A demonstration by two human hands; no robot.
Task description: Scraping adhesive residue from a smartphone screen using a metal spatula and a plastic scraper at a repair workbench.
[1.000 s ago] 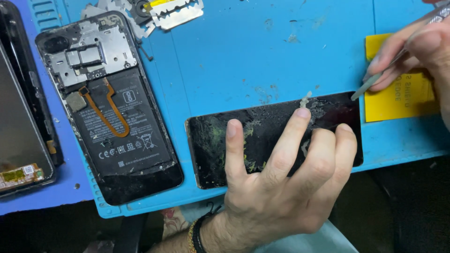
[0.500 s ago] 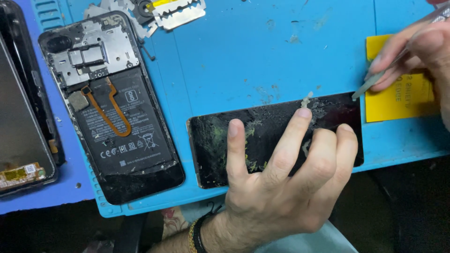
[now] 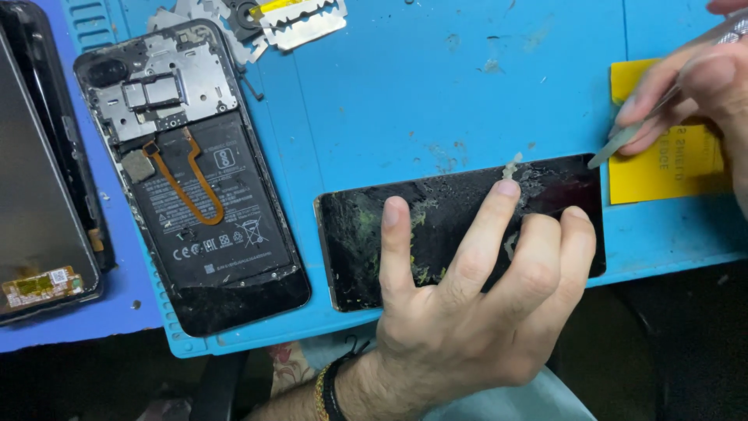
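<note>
Left hand (image 3: pixel 475 312), fingers spread flat, pins the black back cover (image 3: pixel 436 226) on the blue mat (image 3: pixel 467 93); right hand (image 3: pixel 693 93) pinches tweezers (image 3: pixel 615 148) at its corner; adhesive residue partly cleared, greenish patches remain.

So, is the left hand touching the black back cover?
Touching. The head view shows the left hand with its fingertips pressed flat on the black back cover.

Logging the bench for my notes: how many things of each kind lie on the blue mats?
Opened phone body with exposed battery: 1
Black glue-smeared back cover: 1
Dark screen panels at left: 2
Razor blade: 1
Yellow note: 1
Total: 6
</note>
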